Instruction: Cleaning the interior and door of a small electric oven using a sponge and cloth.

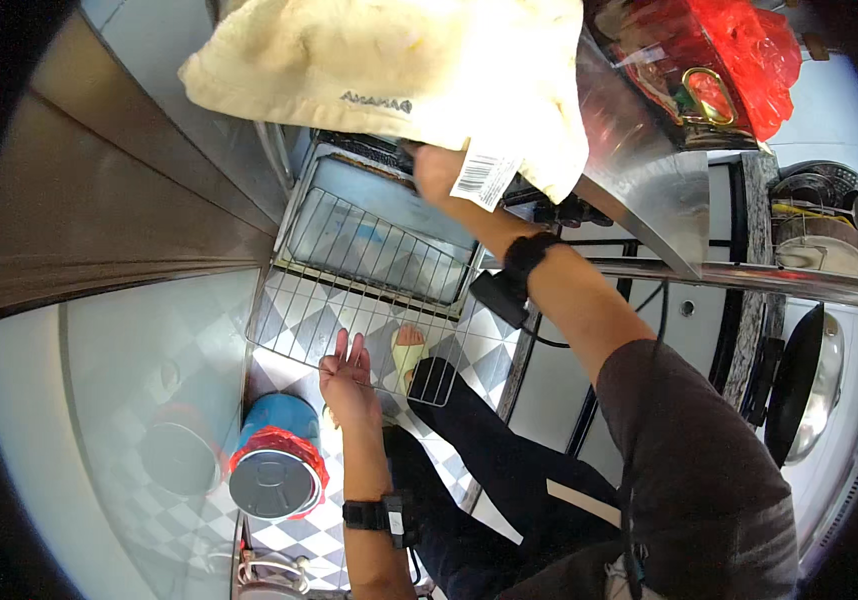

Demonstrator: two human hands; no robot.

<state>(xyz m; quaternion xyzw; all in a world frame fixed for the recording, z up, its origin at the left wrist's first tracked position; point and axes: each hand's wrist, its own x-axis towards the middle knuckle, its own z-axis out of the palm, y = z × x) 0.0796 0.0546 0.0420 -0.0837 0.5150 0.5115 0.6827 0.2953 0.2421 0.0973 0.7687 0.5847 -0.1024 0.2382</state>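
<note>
My left hand grips the front wire edge of a metal oven rack, with some fingers extended upward. The rack is held over the lowered glass oven door and the floor in front of it. My right hand reaches to the oven's opening, beside a dark thing I cannot make out. Its fingers are partly hidden by a cream cloth in the foreground. That cloth bears printed letters and a white tag with a barcode.
A blue bin with a red liner and grey lid stands left on the checkered floor. Brown panels rise beyond it. On the right are a steel rail, a frying pan, a pot and a red plastic bag.
</note>
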